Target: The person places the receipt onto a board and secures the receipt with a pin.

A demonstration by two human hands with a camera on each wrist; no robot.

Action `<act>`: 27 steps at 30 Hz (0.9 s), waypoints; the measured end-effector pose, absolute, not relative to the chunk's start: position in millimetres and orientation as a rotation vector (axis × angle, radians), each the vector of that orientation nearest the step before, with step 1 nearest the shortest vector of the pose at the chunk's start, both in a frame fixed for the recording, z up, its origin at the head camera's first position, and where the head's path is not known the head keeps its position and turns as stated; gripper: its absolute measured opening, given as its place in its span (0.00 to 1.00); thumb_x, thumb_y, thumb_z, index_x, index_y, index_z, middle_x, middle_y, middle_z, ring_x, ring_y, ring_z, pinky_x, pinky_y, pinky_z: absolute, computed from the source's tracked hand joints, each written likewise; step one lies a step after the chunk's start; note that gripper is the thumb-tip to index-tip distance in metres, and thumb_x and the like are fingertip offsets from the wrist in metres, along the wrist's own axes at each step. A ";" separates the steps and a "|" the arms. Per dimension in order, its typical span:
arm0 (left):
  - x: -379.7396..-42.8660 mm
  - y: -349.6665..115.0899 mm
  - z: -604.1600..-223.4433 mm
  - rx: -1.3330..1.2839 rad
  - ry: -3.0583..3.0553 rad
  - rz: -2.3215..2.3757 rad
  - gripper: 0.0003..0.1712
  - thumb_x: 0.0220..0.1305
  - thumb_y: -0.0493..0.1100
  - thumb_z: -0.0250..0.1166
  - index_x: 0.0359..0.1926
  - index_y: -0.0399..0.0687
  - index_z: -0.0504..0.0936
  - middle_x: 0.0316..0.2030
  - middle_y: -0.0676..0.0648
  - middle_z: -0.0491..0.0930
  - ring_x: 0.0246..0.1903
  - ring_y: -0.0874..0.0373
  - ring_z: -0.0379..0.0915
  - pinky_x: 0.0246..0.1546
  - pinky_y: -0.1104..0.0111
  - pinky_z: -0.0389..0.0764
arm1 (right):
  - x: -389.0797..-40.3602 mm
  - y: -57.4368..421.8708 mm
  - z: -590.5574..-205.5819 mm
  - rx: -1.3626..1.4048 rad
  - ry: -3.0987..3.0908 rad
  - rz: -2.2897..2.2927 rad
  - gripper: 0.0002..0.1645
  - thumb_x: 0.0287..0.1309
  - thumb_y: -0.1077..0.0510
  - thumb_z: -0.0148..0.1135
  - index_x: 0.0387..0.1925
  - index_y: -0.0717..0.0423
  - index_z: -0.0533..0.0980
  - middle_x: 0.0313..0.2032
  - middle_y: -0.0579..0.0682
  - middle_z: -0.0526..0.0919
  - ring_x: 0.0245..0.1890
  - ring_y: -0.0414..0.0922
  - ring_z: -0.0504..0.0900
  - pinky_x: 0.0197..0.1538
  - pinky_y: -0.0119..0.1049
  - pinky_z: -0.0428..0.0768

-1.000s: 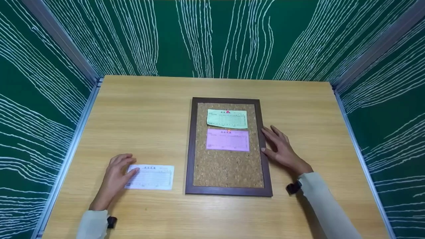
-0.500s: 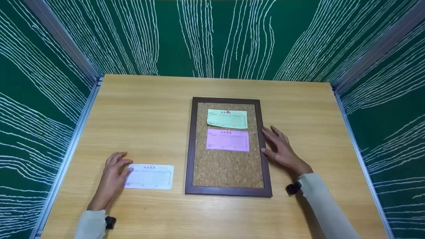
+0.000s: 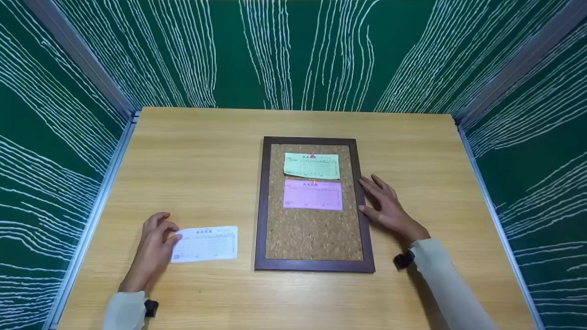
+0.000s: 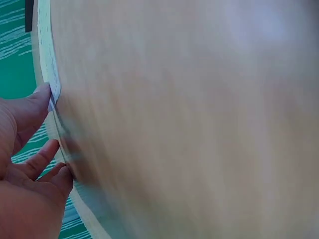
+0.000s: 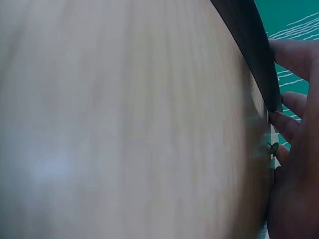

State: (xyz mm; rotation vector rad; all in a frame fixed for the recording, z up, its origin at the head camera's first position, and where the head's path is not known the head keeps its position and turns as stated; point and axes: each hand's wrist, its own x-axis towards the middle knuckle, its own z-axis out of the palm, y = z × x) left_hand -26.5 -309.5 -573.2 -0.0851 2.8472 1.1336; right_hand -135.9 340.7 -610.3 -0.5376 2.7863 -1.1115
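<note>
My left hand (image 3: 150, 245) pinches the upper left corner of a white printed slip (image 3: 206, 245) between thumb and forefinger. In the left wrist view the slip (image 4: 49, 55) bends up slightly at the thumb. My right hand (image 3: 390, 208) rests its thumb and fingertips along the right edge of a dark-framed cork board (image 3: 314, 233). The frame (image 5: 254, 55) also shows in the right wrist view, where a small green thumbtack-like piece (image 5: 273, 148) sits at a lower finger. A green slip (image 3: 312, 167) and a purple slip (image 3: 312, 196) are pinned on the cork.
A red pin (image 3: 312, 156) tops the green slip, and an orange-red pin (image 3: 314, 182) the purple one. Under everything is a wooden table (image 3: 202, 160). Green walls (image 3: 412, 27) with white wavy lines enclose its back and sides.
The left hand has drawn back a little to the left, its thumb now at the slip's corner rather than over it. The white slip has turned slightly. The right hand stays at the board.
</note>
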 end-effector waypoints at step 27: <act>-39.1 -310.5 -567.0 -0.058 2.865 1.041 0.02 0.73 0.30 0.70 0.42 0.32 0.85 0.75 0.31 0.62 0.79 0.32 0.47 0.76 0.36 0.61 | -135.1 341.6 -607.7 -0.493 2.750 -1.135 0.48 0.74 0.46 0.69 0.87 0.47 0.61 0.86 0.55 0.59 0.88 0.63 0.42 0.80 0.77 0.42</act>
